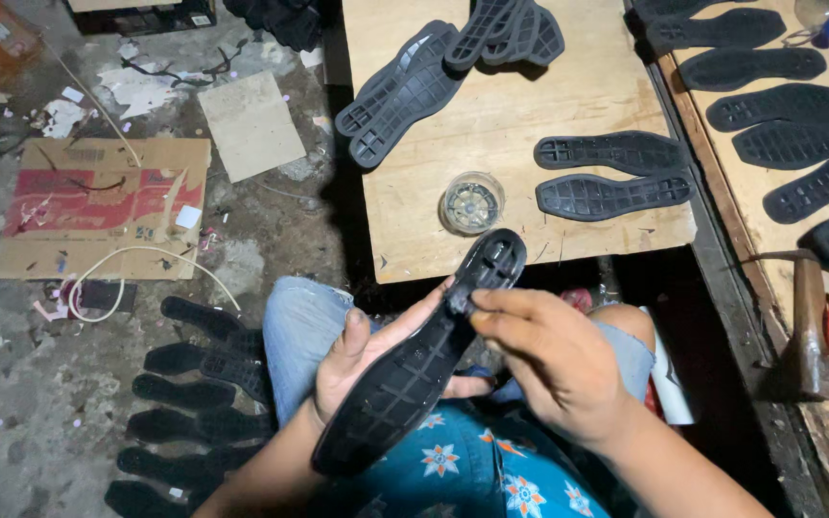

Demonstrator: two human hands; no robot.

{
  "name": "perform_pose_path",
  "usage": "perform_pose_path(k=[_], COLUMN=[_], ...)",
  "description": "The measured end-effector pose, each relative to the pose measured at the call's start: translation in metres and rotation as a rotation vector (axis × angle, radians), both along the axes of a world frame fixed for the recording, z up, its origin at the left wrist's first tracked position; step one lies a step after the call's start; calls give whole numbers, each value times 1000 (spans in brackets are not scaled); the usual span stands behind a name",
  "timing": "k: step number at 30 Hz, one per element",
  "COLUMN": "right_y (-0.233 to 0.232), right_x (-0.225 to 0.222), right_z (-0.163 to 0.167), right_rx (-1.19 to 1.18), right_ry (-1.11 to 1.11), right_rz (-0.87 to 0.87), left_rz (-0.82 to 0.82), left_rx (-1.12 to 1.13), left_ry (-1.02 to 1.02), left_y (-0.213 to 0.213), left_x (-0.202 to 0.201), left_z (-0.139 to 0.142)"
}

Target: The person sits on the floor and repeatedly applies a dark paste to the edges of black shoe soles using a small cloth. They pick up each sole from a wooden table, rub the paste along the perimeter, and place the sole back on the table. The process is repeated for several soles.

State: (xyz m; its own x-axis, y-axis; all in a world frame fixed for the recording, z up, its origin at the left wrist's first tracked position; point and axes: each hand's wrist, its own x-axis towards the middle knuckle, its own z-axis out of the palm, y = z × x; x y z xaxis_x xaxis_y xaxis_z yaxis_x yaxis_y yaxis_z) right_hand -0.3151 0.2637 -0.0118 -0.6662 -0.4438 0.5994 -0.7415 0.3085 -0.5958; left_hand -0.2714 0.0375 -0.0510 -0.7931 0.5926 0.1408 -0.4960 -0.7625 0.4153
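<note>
Right now you are holding a black shoe sole [405,374] over your lap, just in front of the wooden tabletop [491,125]. It is lying on a slant, with its heel end up near the edge of the tabletop and its toe end down by your knee.

Your left hand [362,360] is lying open under the middle of the sole, cupping it from below with the fingers spread. Your right hand [549,355] is closing on the sole near the heel end, with the thumb and fingers pinching it from the side.

The sole is looking light and thin, so it should be easy to lift. It is likely bendy rubber, so it may flop if you are holding only one end. The ridged side is facing up, and that bumpy part is probably giving your fingers a good grip. The thick heel end seems the best place to hold.

A small round clear tub [472,202] is sitting on the tabletop close by, and more black soles [616,173] are lying flat beside it. Others are lying in a row on the floor [194,393] by your left leg.
</note>
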Motion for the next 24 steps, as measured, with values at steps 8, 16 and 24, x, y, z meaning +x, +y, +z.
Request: perform_pose_path(k=[8, 16, 24], right_y=[-15, -40, -39], right_x=[5, 29, 38], right_z=[-9, -7, 4], right_rx=[-63, -54, 79], right_ry=[-41, -2, 119], right_rz=[-131, 161, 346], left_rz=[-97, 331, 690], left_rx=[365, -113, -232], left_ry=[-95, -102, -288], left_y=[1, 18, 6], left_x=[-9, -44, -72], left_z=[-24, -26, -36])
